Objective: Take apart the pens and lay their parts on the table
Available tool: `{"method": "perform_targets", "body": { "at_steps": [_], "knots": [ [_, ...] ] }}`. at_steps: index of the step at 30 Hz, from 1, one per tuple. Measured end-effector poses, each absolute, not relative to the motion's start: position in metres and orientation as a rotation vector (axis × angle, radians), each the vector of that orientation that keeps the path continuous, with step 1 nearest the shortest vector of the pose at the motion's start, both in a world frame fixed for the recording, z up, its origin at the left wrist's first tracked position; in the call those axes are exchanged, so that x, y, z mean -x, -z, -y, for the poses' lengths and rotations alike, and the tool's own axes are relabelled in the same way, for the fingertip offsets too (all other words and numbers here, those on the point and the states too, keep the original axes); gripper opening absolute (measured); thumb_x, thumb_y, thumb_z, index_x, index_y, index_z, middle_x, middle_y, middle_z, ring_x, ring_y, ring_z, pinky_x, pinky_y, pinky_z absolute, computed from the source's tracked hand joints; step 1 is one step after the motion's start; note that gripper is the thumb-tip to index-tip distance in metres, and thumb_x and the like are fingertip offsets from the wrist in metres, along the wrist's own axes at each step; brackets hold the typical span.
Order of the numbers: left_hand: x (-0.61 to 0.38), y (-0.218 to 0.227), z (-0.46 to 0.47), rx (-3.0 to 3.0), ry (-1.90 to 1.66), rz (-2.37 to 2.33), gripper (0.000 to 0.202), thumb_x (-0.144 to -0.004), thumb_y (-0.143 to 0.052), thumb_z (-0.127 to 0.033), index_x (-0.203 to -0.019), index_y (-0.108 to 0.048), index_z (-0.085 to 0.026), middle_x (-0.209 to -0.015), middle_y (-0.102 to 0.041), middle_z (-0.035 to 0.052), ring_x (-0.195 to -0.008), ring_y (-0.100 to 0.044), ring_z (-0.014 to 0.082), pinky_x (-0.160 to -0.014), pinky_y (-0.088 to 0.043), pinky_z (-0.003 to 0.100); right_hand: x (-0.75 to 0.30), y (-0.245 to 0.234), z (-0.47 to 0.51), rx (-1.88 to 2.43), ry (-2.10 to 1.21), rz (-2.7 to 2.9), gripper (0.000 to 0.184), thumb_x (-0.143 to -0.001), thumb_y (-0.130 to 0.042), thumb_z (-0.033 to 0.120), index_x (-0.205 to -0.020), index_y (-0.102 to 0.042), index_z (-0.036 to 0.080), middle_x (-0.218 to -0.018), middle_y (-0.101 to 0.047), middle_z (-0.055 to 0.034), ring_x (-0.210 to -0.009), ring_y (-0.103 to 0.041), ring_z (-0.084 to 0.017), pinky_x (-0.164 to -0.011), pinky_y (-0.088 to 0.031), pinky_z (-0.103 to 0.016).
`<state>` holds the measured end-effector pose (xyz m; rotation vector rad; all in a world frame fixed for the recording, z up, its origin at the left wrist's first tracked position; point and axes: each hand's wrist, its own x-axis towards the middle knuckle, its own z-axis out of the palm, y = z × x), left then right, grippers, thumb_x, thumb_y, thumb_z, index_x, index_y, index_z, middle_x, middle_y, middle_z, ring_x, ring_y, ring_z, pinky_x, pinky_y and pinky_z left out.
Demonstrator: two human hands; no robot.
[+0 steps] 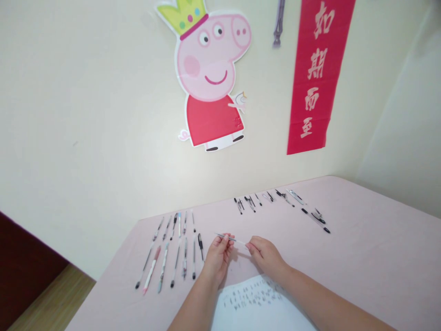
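A thin pen refill (237,241), dark at its left end and pale toward the right, is held nearly level above the table. My left hand (220,253) is closed in a pinch around its left part, the pointed end sticking out past the fingers. At the other end, my right hand (265,253) grips the refill between thumb and forefinger, hiding its tip. Just below both hands lies a white sheet of paper (262,308) with rows of handwritten marks. The nearest pen to my left hand is a black-capped pen (200,241).
Two rows of pens and refills lie at the left, including a pink pen (152,270). Along the back are several groups of pen parts (250,202), with a long black-ended pen (315,220) farther right. The pink-covered table (361,257) meets a wall with a pig cutout (213,119).
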<state>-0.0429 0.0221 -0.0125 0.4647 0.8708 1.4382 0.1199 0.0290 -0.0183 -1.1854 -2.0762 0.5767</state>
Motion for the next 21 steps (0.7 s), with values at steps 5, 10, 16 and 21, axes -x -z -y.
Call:
{"method": "perform_targets", "body": {
  "at_steps": [5,10,16,21],
  "knots": [
    [0.0402,0.0120,-0.0237,-0.441,-1.458,-0.912,0.011,-0.080,-0.055,-0.007,-0.070,-0.059,-0.010,-0.070,-0.065,0.0035,-0.054,-0.058,0.0041,-0.052,-0.050,0.011,-0.1195,0.0180,-0.0311,1.150,-0.588,2.072,0.035,-0.089,-0.035,0.031,-0.059,-0.048,0.019,-0.063,-0.050,-0.0012,-0.061,-0.047,-0.015,-0.059,-0.031,-0.026],
    [0.0397,0.0123,-0.0242,-0.411,-1.480,-0.920,0.011,-0.079,-0.056,-0.006,-0.068,-0.058,-0.009,-0.067,-0.064,0.0032,-0.052,-0.058,0.0042,-0.050,-0.050,0.011,-0.1205,0.0170,-0.0319,1.117,-0.595,2.069,0.034,-0.088,-0.037,0.028,-0.060,-0.053,0.018,-0.065,-0.052,-0.0018,-0.063,-0.048,-0.015,-0.061,-0.034,-0.026],
    [0.0404,0.0119,-0.0242,-0.379,-1.490,-0.917,0.011,-0.079,-0.056,-0.005,-0.069,-0.058,-0.009,-0.066,-0.063,0.0029,-0.052,-0.059,0.0047,-0.049,-0.050,0.012,-0.1213,0.0173,-0.0339,1.060,-0.625,2.021,0.023,-0.085,-0.046,0.025,-0.065,-0.056,0.018,-0.067,-0.052,-0.0011,-0.065,-0.049,-0.014,-0.061,-0.036,-0.026],
    [0.0411,0.0129,-0.0247,-0.366,-1.498,-0.909,0.014,-0.080,-0.054,-0.004,-0.067,-0.056,-0.010,-0.063,-0.063,0.0021,-0.051,-0.058,0.0043,-0.049,-0.050,0.011,-0.1221,0.0196,-0.0342,1.089,-0.649,1.986,0.015,-0.081,-0.053,0.028,-0.070,-0.056,0.018,-0.067,-0.051,0.0003,-0.063,-0.047,-0.014,-0.059,-0.035,-0.025]
  ]
}}
